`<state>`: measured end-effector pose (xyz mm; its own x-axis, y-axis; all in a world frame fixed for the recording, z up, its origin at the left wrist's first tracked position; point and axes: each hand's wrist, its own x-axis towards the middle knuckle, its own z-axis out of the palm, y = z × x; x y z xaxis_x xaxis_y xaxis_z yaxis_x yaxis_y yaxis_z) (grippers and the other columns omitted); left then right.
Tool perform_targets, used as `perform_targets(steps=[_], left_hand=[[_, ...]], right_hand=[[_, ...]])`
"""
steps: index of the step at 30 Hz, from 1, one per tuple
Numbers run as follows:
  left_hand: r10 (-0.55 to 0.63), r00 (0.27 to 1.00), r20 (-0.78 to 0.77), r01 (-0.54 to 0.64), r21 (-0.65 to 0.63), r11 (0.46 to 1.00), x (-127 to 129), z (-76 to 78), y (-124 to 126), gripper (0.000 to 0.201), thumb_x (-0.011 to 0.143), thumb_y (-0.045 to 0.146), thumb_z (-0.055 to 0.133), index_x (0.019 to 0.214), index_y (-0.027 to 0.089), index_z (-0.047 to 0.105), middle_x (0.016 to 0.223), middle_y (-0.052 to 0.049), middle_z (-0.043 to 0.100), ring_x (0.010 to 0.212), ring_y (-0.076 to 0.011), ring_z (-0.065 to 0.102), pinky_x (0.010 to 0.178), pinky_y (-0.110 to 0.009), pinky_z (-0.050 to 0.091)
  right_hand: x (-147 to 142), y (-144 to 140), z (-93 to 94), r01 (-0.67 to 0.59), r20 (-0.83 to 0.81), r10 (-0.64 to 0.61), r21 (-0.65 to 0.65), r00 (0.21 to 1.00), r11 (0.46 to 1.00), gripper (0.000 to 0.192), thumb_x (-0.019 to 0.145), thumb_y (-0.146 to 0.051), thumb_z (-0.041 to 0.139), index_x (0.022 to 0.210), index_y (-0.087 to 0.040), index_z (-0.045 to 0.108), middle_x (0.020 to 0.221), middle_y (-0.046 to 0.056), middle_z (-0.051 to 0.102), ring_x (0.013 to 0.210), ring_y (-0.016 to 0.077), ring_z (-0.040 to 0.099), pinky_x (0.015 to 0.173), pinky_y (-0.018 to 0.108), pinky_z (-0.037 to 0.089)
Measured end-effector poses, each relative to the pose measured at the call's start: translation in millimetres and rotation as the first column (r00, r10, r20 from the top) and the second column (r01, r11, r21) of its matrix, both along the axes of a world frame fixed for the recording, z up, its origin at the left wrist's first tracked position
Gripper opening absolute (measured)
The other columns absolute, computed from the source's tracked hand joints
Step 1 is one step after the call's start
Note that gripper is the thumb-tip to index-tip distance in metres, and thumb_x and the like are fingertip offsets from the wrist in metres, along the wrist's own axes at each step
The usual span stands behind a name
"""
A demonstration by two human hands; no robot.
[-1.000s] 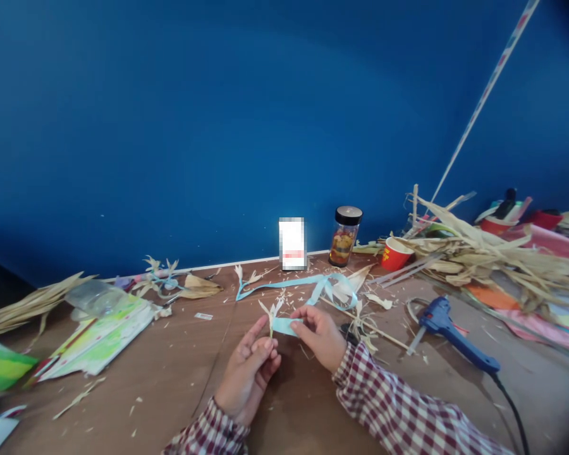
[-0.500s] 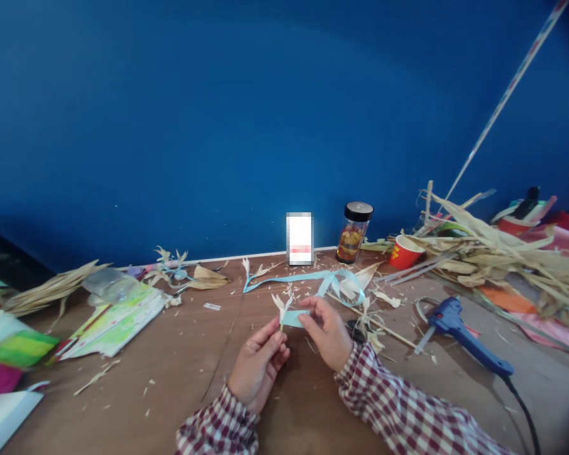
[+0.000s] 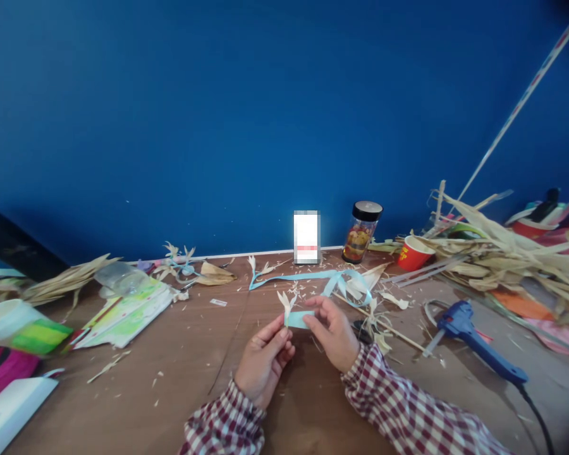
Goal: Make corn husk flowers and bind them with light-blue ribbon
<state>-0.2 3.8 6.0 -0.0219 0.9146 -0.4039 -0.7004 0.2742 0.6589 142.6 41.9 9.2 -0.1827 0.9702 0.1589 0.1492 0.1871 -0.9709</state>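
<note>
Here, low in the middle of the frame, a small pale husk flower [image 3: 286, 302] on a thin stem, pinched between thumb and fingertips of the left hand [image 3: 264, 360]. Beside it a short strip of light blue ribbon [image 3: 299, 319], touching the stem and pinched at its free end by the right hand [image 3: 333, 332], fingers pressed together on it. By the look of it, midway through wrapping the stem: ribbon laid against it, not yet wound round. Calls next for a steady hold on the stem and a taut, even turn of the strip. Petals narrow, pointed, dry and straw-coloured; ribbon flat and smooth. Further up, a longer blue ribbon [image 3: 313, 277] curled on the brown table [image 3: 171, 392] among shavings. To the right, a blue glue gun [image 3: 474, 333]; beyond, a heap of dried husks [image 3: 502, 259], a red cup [image 3: 413, 253], a dark-lidded jar [image 3: 361, 232].
</note>
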Motion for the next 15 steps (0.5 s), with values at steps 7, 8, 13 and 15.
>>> perform_targets(steps=[7, 8, 13, 15], left_hand=[[0.012, 1.0, -0.011, -0.013, -0.015, 1.0, 0.1, -0.2, -1.4, 0.03, 0.07, 0.003, 0.061, 0.098, 0.014, 0.063, 0.066, -0.003, 0.065, 0.052, -0.0062, 0.057, 0.055, -0.018, 0.052], [0.011, 1.0, -0.011, -0.012, -0.014, 1.0, 0.2, 0.0, -1.4, 0.03, 0.07, 0.003, 0.061, 0.098, 0.014, 0.063, 0.066, -0.003, 0.065, 0.052, -0.0062, 0.057, 0.054, -0.018, 0.052], [0.009, 1.0, -0.013, -0.009, -0.007, 1.0, 1.1, 0.8, -1.4, 0.028, 0.069, 0.003, 0.061, 0.095, 0.014, 0.065, 0.065, -0.003, 0.064, 0.051, -0.0057, 0.056, 0.054, -0.017, 0.052], [0.0, 1.0, -0.012, 0.0, -0.001, 1.0, 1.2, 1.0, -1.7, 0.028, 0.07, 0.004, 0.061, 0.095, 0.013, 0.065, 0.065, -0.003, 0.064, 0.051, -0.0055, 0.056, 0.054, -0.017, 0.052]], right_hand=[[-0.6, 0.1, 0.3, 0.0, -0.008, 0.0, -0.008, 1.0, 1.0, 0.02, 0.078, -0.026, 0.051, 0.097, -0.019, 0.047, 0.066, -0.003, 0.055, 0.058, 0.0125, 0.051, 0.055, 0.025, 0.04], [-0.6, 0.1, 0.3, -0.001, -0.011, 0.001, -0.011, 1.0, 1.0, 0.02, 0.078, -0.026, 0.051, 0.097, -0.019, 0.047, 0.066, -0.003, 0.055, 0.059, 0.0126, 0.051, 0.055, 0.025, 0.04], [-0.7, -0.4, 0.0, -0.01, -0.022, 0.009, -0.023, 1.0, 1.0, 0.022, 0.078, -0.025, 0.051, 0.098, -0.019, 0.046, 0.066, -0.003, 0.055, 0.058, 0.0124, 0.05, 0.054, 0.024, 0.039], [-0.8, -0.6, -0.1, -0.008, -0.023, 0.008, -0.019, 1.0, 1.0, 0.022, 0.077, -0.025, 0.051, 0.098, -0.019, 0.046, 0.066, -0.003, 0.054, 0.057, 0.0121, 0.05, 0.054, 0.024, 0.039]])
